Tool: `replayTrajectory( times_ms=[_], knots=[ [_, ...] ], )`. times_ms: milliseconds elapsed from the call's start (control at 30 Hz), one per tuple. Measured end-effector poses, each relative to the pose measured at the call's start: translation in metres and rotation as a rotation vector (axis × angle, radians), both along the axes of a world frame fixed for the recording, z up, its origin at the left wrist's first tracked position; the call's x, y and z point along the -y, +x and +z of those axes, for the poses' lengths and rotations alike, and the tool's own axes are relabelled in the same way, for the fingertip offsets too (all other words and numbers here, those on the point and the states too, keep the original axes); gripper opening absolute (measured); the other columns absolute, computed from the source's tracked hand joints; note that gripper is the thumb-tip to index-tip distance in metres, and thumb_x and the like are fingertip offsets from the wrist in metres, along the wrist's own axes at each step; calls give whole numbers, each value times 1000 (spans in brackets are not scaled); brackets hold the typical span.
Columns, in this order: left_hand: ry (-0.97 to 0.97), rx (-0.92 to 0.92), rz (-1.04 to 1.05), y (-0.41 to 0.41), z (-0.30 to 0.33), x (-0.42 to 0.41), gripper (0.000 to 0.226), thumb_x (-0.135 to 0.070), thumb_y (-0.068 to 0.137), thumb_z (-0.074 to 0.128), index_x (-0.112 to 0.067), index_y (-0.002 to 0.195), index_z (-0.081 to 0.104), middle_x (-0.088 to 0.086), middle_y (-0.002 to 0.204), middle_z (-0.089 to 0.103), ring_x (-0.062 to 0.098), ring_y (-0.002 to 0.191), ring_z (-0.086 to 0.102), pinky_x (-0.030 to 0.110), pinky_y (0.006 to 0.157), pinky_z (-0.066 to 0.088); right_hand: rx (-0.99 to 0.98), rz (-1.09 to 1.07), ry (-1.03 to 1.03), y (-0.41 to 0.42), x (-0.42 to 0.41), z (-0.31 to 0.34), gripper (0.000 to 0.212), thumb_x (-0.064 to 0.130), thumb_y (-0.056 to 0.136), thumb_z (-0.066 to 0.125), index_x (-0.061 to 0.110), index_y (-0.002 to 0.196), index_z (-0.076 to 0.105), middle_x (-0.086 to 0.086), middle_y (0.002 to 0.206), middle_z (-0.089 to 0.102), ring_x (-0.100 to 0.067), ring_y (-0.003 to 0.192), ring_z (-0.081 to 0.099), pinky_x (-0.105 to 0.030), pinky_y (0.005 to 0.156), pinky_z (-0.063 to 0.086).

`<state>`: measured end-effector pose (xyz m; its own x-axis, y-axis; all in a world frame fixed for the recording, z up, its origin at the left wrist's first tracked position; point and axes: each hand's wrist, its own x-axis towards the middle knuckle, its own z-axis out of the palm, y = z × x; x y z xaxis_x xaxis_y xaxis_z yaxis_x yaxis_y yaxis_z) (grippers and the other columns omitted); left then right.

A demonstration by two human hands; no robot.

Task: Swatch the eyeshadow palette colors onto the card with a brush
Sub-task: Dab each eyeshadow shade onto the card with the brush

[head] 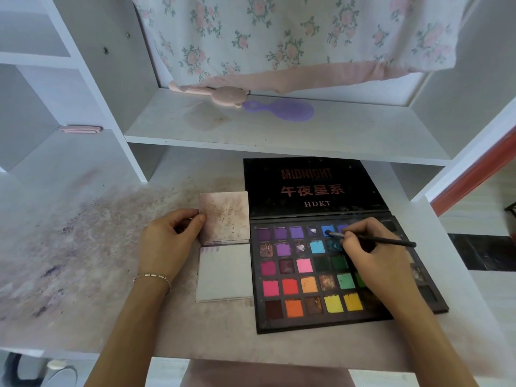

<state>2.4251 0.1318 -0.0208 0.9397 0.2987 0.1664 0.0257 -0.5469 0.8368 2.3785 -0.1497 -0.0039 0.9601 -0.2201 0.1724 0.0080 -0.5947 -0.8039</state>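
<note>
An open black eyeshadow palette [307,277] with several coloured pans lies on the desk, its lid [312,188] flat behind it. My right hand [371,258] grips a thin black brush [382,241] whose tip sits in a blue pan [327,229] in the top row. Left of the palette lies a small pad of cards: a blank white card [224,272] below, a stained flipped-up page [224,216] above. My left hand [167,241] pinches the left edge of that flipped page with thumb and fingers.
The desk surface [83,247] is smeared with purple and pink powder on the left. A shelf [279,135] above the palette holds a purple hairbrush [282,109] and a pink item [220,94]. Floral fabric [293,37] hangs behind.
</note>
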Motion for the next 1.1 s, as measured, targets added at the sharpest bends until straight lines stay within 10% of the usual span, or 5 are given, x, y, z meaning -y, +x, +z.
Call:
replayTrajectory(
  times_ms=[1100],
  knots=[
    [4,-14,-18,-1,1,-1,10,-25,80,66,-22,87,73,-14,75,64,8,76,62,22,70,48,-99,476,226,17,-104,14,20,15,84,57,32,73,55,6,77,68,2,60,55,-9,55,43]
  ],
)
